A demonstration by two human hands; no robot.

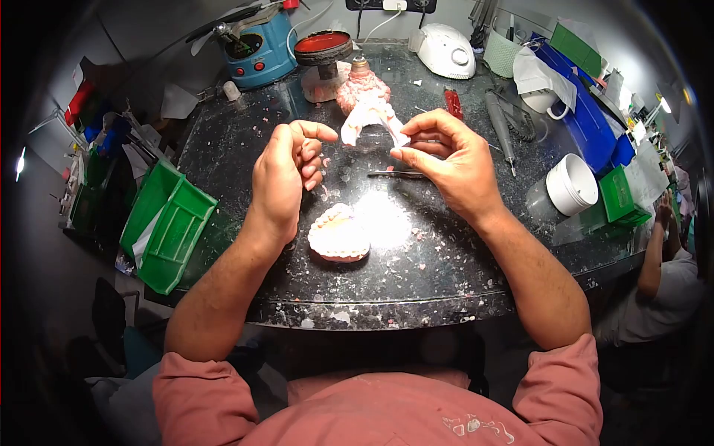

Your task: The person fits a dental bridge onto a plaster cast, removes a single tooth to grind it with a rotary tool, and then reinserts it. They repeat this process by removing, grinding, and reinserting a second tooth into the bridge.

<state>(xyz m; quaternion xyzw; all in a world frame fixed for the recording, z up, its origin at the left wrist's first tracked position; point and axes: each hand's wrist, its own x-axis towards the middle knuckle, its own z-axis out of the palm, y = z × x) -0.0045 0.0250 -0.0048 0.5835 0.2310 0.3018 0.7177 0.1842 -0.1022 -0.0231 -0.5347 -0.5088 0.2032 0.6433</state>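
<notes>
Two hands, a left hand (pixel 279 178) and a right hand (pixel 457 163), share the bench (pixel 431 286) with one dental cast (pixel 338 238), one pale horseshoe-shaped piece (pixel 372 114), one thin metal tool (pixel 393 174) and one lumpy pink mass (pixel 362 93). Further out there are one blue machine (pixel 274 48) bearing two red buttons (pixel 259 65), one round dish (pixel 327 56), one white device (pixel 444 52) with a single dial (pixel 461 57), one red tool (pixel 453 104), one grey handpiece (pixel 500 130) and one white tub (pixel 573 186). Green bins number two, one on the left (pixel 182 230) and one on the right (pixel 623 197) (the jumble at both edges is too crowded to count). One other person (pixel 658 293) appears at the right.
</notes>
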